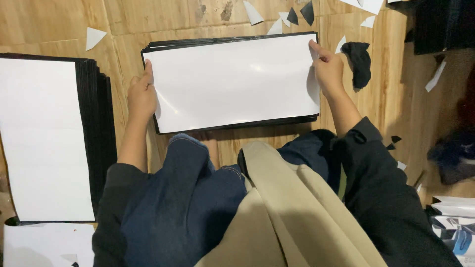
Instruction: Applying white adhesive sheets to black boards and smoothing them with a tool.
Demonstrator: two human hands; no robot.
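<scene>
White and glossy on top, black at the edges, the stack of sheets [232, 81] lies flat on the wooden floor [386, 99] just beyond our knees [198, 178]. Our left hand [142, 95] closes on its left edge, thumb up along the side; our right hand [327, 69] pinches the top sheet at the upper right corner. We judge the sheets thin, light and slick (the sheen suggests they slide over one another), stiff enough to lift by opposite edges but easy to crease at corners. A taller second stack [47, 138] sits to the left, a black cloth [358, 62] lies just right of our right hand, and paper offcuts [94, 37] litter the boards
</scene>
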